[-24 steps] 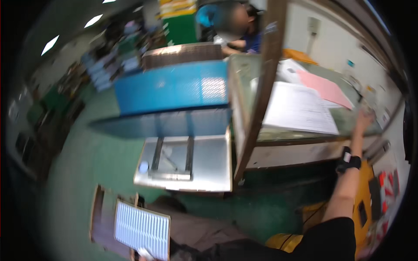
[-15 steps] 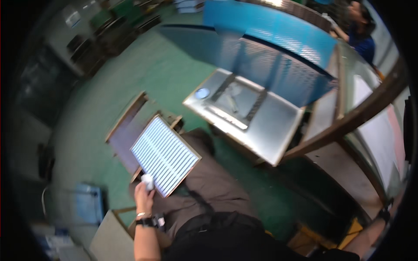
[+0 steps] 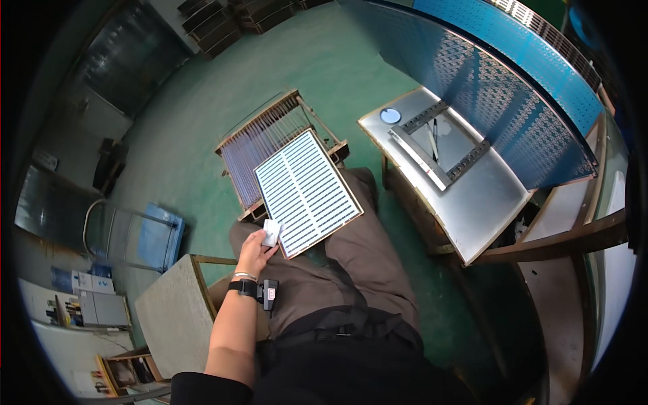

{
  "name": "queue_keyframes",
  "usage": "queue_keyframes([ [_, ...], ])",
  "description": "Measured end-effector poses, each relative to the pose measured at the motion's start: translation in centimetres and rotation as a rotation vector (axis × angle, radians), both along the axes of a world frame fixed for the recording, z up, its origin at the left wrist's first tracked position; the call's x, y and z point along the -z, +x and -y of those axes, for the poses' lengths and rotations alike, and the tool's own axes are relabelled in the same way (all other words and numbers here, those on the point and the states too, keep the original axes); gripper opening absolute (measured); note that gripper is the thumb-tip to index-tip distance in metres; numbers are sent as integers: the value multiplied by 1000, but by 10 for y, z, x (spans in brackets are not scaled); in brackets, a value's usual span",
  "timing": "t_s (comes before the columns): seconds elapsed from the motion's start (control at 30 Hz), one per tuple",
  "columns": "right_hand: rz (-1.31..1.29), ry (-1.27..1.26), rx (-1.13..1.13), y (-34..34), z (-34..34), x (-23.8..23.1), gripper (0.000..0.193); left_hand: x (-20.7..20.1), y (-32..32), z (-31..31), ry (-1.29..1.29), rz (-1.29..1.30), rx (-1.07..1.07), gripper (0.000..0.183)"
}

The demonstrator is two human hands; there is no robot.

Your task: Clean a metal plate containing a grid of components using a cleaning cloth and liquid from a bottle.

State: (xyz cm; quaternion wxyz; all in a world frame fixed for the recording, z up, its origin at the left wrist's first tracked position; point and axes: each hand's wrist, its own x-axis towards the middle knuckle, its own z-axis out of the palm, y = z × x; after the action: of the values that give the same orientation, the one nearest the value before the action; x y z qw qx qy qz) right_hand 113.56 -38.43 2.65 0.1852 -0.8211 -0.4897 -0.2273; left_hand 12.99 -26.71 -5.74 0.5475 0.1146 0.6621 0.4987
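Note:
My left hand (image 3: 254, 254) is closed round a small white block or pad (image 3: 272, 231), whose exact kind does not show. It sits right by the lower left edge of a striped panel (image 3: 297, 177); whether the fingers also grip that edge I cannot tell. The flat rectangular panel has dark and white stripes and a thin tan border. It slants across my lap, its upper left part overlapping a slotted rack (image 3: 297, 101) with several thin boards standing in it. My right hand is out of view.
To the right stands a metal-topped table (image 3: 491, 200) bearing a frame of dark bars (image 3: 466, 162), a pen-like tool (image 3: 435, 139) and a round bluish disc (image 3: 390, 116). A blue perforated screen (image 3: 533, 128) rises behind it. On the left are a grey board (image 3: 172, 324) and a blue trolley (image 3: 158, 236).
My view has swung left and down, so panel and table appear farther right. The right forearm, earlier at the lower right, has left the view. The white piece stays in my left hand.

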Motion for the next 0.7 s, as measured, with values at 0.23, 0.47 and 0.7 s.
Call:
queue_keyframes([
  [0.23,-174,65,-53,-28,-8,-1,50,5,1,2,32,-40,-11,14],
  [0.47,-281,92,-124,-83,-23,-51,50,-4,-5,6,150,-140,-71,15],
  [0.7,-414,102,-212,-227,-53,-97,50,-39,-22,3,333,-74,-87,20],
])
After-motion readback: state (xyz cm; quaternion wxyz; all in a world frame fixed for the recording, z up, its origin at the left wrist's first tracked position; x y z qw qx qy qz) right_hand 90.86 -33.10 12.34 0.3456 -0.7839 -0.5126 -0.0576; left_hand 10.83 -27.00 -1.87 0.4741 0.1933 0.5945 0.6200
